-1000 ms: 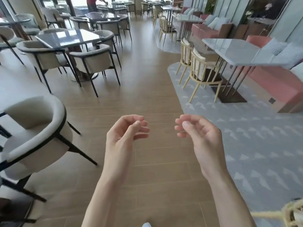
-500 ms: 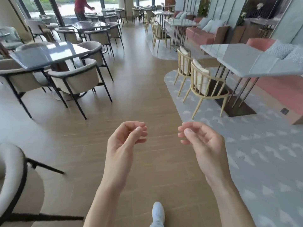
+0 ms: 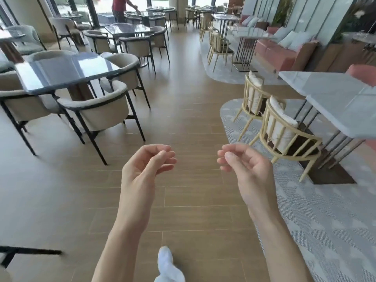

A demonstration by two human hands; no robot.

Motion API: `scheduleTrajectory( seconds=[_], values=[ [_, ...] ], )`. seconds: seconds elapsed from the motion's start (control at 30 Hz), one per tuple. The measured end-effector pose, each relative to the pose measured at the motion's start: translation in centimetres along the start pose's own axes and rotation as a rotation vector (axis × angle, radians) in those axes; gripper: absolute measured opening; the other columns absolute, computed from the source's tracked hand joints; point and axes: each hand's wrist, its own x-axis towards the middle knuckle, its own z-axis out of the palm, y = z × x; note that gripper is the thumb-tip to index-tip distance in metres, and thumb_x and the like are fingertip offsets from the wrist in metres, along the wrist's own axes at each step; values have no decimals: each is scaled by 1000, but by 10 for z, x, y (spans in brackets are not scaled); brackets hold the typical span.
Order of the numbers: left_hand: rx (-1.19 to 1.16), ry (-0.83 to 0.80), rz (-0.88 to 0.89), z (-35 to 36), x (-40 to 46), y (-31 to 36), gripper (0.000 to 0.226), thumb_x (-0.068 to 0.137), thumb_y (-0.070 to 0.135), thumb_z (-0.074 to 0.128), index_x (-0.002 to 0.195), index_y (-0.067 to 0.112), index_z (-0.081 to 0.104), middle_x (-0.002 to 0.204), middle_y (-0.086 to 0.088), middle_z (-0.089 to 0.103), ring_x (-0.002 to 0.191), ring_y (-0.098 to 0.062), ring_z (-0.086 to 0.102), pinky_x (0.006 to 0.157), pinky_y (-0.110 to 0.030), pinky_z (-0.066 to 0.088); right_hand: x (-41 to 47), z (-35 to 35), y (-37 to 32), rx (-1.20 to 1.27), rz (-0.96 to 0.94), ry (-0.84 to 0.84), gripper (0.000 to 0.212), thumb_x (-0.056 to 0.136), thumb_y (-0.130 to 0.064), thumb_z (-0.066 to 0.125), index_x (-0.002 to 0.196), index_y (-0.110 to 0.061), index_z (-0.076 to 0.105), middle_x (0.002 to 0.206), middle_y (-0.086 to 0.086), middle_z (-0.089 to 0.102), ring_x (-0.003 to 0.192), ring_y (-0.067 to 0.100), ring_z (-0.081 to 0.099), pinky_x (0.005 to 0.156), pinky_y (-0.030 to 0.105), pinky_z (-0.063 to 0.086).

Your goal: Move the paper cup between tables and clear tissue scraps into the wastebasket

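No paper cup, tissue scraps or wastebasket can be seen from the head camera. Both hands are held out in front of the person, over a brown wood floor (image 3: 187, 110), and both hold nothing.

The left hand (image 3: 142, 169) is palm up, with its fingers (image 3: 164, 157) curled loosely inward and the thumb close to them. The right hand (image 3: 250, 169) is the same, with its fingers (image 3: 225, 157) bent softly and a small space under them. The two hands are near each other but apart.

Low between the arms is a white shoe (image 3: 168, 267) on the floor, a bit blurred.

To the left stands a dark shiny table (image 3: 61, 72) with soft beige chairs around it. One beige chair (image 3: 101, 112) is pushed in at its near corner. To the right a grey rug (image 3: 325, 220) lies on the floor. On the rug stands a pale grey table (image 3: 335, 98) on thin metal legs. A yellow wooden chair (image 3: 284, 133) with a white cushion is just beside it. A pink sofa (image 3: 278, 53) with pillows runs along the right wall.

Far back, near the windows, a person in a red top (image 3: 120, 7) bends over another table.
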Motion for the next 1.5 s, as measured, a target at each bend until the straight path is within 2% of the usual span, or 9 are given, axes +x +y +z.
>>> scheduleTrajectory(
  seconds=[0.2,0.3,0.5,0.77,0.87,0.97,1.23,1.33,1.5],
  values=[
    [0,36,16,-6,170,-47,15,91,25,63,86,24,77,97,-3,76,94,-22,74,88,-36,55,153,73,42,-55,-13,-19,19,98,0,62,95,-15,73,94,5,78,84,20,74,76,26,60],
    [-32,36,34,-5,273,-52,16,92,24,61,87,22,76,98,-5,76,94,-22,74,87,-36,55,242,110,46,-102,-23,-9,16,98,-5,64,96,-18,74,94,0,78,86,19,74,82,30,60],
    [-24,-22,53,20,445,-55,18,94,24,59,94,13,74,98,-3,77,96,-21,74,85,-30,58,398,151,47,-48,-54,69,14,97,-4,63,98,-12,74,94,0,79,85,17,75,76,24,59],
    [36,-100,-53,66,622,-131,18,90,28,62,93,16,76,101,-5,76,100,-24,73,91,-35,57,579,195,114,24,10,106,18,98,1,61,97,-12,74,92,2,79,82,15,75,73,22,58],
    [60,-88,-66,83,701,-162,15,89,27,63,93,19,76,100,-4,76,100,-22,73,93,-37,56,664,210,142,38,35,113,17,99,0,61,97,-11,74,92,2,79,82,14,74,73,21,57],
    [92,-56,-52,110,791,-179,20,87,26,65,99,14,74,100,-5,77,99,-22,73,97,-43,57,764,229,152,87,31,103,15,98,1,62,98,-9,73,89,2,78,79,14,72,72,24,58],
    [116,-1,57,163,1003,-179,17,91,24,64,100,13,72,99,-5,77,96,-23,74,91,-40,58,994,263,147,128,-20,88,15,99,0,60,102,-9,73,88,1,78,79,17,72,76,28,61],
    [128,-3,35,174,1070,-201,15,95,19,63,102,9,72,101,-5,76,96,-24,74,92,-43,58,1066,276,163,125,-10,88,15,99,0,60,102,-8,72,87,0,78,78,16,72,76,30,60],
    [123,1,-12,191,1195,-252,23,89,27,61,100,10,73,102,-6,77,95,-23,74,88,-37,59,1187,316,208,105,6,67,16,98,0,62,100,-10,73,89,3,78,78,16,71,74,28,60]
  ],
)
